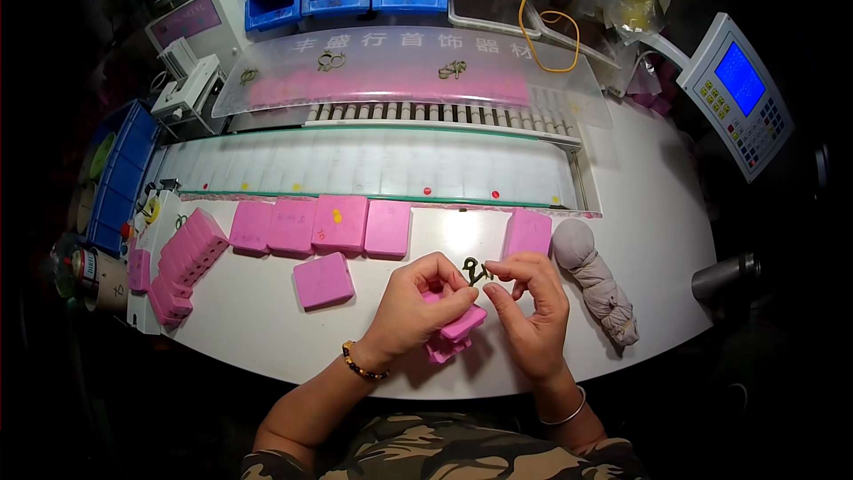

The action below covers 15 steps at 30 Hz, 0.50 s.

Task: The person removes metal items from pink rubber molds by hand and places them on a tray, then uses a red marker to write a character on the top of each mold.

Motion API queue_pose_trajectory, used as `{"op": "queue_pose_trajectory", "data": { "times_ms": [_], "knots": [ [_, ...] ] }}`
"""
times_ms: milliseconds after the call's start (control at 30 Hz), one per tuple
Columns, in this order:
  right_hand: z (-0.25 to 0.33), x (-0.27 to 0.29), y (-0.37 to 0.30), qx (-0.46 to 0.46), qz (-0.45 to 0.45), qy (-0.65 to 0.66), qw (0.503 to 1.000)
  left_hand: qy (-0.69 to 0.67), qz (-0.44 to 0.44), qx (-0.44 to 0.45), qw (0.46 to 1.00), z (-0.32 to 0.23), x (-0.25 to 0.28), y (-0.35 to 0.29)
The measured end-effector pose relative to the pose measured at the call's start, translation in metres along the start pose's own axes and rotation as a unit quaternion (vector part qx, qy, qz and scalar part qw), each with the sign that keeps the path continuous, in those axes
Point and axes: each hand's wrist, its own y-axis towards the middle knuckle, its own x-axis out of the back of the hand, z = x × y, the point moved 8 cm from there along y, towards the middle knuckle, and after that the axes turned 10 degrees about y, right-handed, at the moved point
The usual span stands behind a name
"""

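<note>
My left hand [419, 300] is closed around a pink rubber mould [464, 324], whose parts spread apart below the fingers. Just past the left thumb and fingertips stands a small dark green branched piece [473, 272] with a ring-like loop at its top. My right hand [535, 309] has its thumb and forefinger curled around the right end of that green piece. The fingers partly cover where the piece meets the mould. Left of my hands, a closed pink mould block [323, 282] lies on the white table.
Pink blocks [339, 224] line the tray's front edge, with another row [191, 253] at left. A grey cloth roll [600, 280] lies right of my hands. Behind stand a long white tray [373, 164], a clear cover [400, 67] bearing green pieces, and a keypad screen [739, 93].
</note>
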Motion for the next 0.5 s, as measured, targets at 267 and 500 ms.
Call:
{"op": "queue_pose_trajectory", "data": {
  "times_ms": [267, 500],
  "knots": [
    [0.000, 0.000, 0.000, 0.002, -0.001, 0.001, 1.000, 0.066, -0.046, -0.053, 0.995, -0.009, 0.002, -0.002],
    [0.000, 0.000, 0.001, 0.006, -0.003, 0.006, 1.000, 0.118, -0.077, -0.082, 0.987, -0.016, 0.003, -0.005]
  ]
}}
